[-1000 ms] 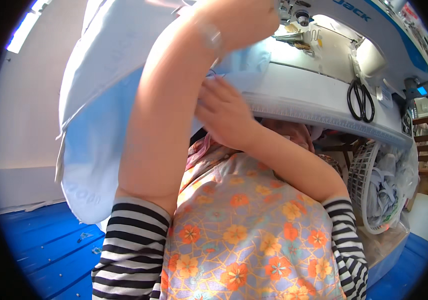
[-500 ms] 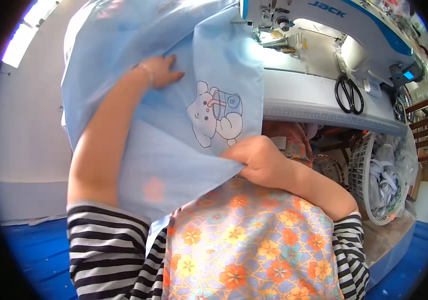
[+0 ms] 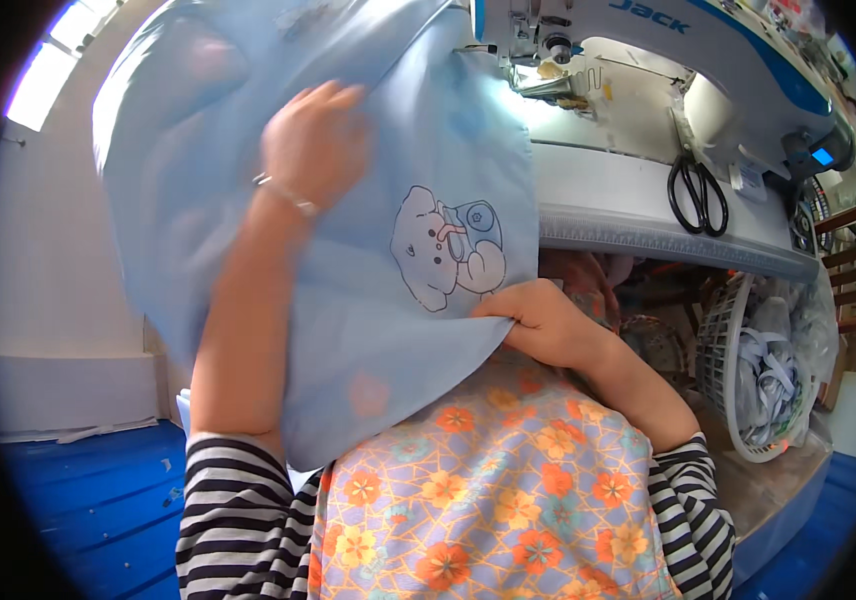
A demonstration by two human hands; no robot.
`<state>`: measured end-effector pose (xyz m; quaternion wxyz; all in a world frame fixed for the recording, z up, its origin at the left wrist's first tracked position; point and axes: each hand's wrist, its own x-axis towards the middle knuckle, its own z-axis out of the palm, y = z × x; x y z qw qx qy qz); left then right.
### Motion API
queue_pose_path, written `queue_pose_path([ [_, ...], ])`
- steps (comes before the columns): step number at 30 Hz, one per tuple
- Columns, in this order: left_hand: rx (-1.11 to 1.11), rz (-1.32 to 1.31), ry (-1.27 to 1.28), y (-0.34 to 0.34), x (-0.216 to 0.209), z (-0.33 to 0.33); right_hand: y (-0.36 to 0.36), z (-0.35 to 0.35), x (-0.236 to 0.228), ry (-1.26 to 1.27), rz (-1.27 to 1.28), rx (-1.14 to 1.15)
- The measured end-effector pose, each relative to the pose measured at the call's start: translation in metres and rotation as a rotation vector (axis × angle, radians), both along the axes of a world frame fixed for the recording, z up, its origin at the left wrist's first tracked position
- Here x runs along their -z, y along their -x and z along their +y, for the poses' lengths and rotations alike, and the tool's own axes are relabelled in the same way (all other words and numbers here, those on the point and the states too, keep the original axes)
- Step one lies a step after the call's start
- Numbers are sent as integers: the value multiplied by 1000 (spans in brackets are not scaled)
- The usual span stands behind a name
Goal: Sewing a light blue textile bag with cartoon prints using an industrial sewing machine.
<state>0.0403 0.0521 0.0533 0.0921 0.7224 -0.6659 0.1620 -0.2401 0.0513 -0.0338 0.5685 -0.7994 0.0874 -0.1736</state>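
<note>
A light blue piece of cloth [image 3: 368,340] with a printed cartoon animal [image 3: 445,248] hangs in front of me, spread wide. My left hand [image 3: 313,145] is raised high and grips the cloth near its upper part; a thin bracelet sits on that wrist. My right hand [image 3: 538,320] pinches the cloth's lower right edge, just above my lap. My flowered apron [image 3: 488,500] shows below the cloth.
A white and blue sewing machine [image 3: 648,60] stands on a white table [image 3: 648,215] at the upper right. Black scissors [image 3: 696,195] lie on the table. A white basket [image 3: 748,370] of cloth pieces hangs under the table at right. Blue floor [image 3: 88,500] lies at left.
The cloth has come down from overhead and now hangs spread with the printed animal facing me. My right hand has dropped from under the cloth to its lower edge.
</note>
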Motion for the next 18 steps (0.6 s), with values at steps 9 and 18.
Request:
queue_pose_path([
  [9,311,119,4,43,87,-98,3,-15,13,37,7,106],
  [18,193,829,225,-38,52,-144,-14,-38,5,175,-15,128],
])
